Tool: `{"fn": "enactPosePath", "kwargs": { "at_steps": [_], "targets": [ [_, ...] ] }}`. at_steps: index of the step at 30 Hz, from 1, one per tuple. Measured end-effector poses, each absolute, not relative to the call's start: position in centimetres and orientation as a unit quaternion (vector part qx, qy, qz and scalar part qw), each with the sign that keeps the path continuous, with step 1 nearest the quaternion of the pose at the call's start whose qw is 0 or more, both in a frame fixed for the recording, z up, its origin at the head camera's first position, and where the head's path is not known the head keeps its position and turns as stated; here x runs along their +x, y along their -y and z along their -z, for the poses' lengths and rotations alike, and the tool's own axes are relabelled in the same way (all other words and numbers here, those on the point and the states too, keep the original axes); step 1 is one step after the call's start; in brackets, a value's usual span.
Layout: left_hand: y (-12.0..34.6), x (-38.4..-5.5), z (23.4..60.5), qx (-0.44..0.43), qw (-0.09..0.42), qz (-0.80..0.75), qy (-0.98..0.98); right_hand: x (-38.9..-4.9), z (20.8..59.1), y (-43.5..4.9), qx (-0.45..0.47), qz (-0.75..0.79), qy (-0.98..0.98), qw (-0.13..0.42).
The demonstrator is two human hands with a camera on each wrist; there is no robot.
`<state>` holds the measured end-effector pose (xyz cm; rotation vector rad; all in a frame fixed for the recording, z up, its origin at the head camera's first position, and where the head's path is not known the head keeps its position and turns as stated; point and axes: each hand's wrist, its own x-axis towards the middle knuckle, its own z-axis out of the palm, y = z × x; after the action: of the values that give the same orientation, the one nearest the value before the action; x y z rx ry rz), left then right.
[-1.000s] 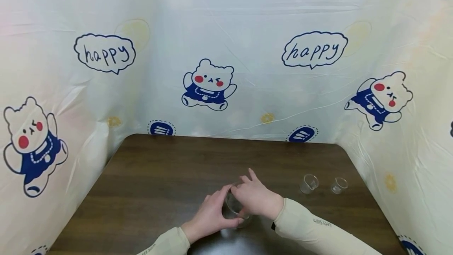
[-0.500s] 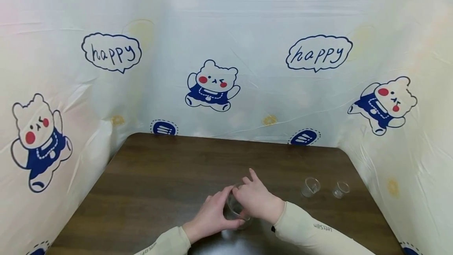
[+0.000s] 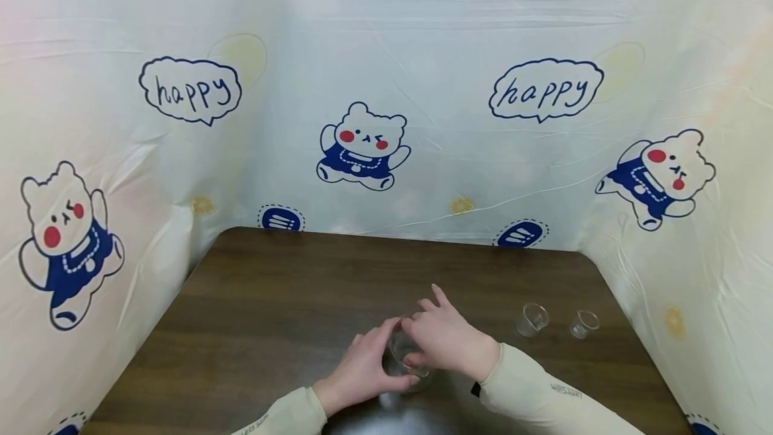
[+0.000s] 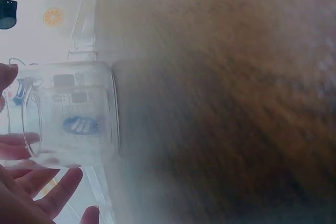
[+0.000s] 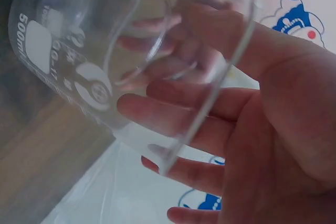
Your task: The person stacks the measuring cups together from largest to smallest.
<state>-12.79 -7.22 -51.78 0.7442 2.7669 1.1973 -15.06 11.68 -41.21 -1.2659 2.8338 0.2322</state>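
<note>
Left hand, lower centre: we record it curled round the large beaker, lower centre. Inner beaker: nested within. Right hand, just right: digits at the mouth; gripping or not, we cannot tell. Medium beaker, small beaker: lower right, apart, on the table.

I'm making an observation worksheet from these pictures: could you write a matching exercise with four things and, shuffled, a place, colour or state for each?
1. Table
2. Small beakers
3. Large beaker
4. Sleeves

A. Near the table's right edge
B. Pale cream
C. Dark brown
D. Held by the left hand

Pairs: 1-C; 2-A; 3-D; 4-B
</note>
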Motion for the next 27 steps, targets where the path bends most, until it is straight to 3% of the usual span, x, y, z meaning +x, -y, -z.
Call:
{"fn": "enactPosePath", "kwargs": {
  "at_steps": [7,16,27],
  "targets": [
    [7.2,-12.9,52.0,0.239,0.012,-0.381,-0.893,-14.6,40.0,-12.5,-0.403,-0.045,-0.914,0.009],
    [7.2,-13.0,52.1,0.239,0.004,-0.376,-0.895,-14.0,38.3,-13.7,-0.416,-0.047,-0.906,-0.063],
    [7.2,-13.0,52.3,0.242,-0.014,-0.369,-0.897,-14.0,37.8,-14.9,-0.424,-0.036,-0.898,-0.111]
  ]
}}
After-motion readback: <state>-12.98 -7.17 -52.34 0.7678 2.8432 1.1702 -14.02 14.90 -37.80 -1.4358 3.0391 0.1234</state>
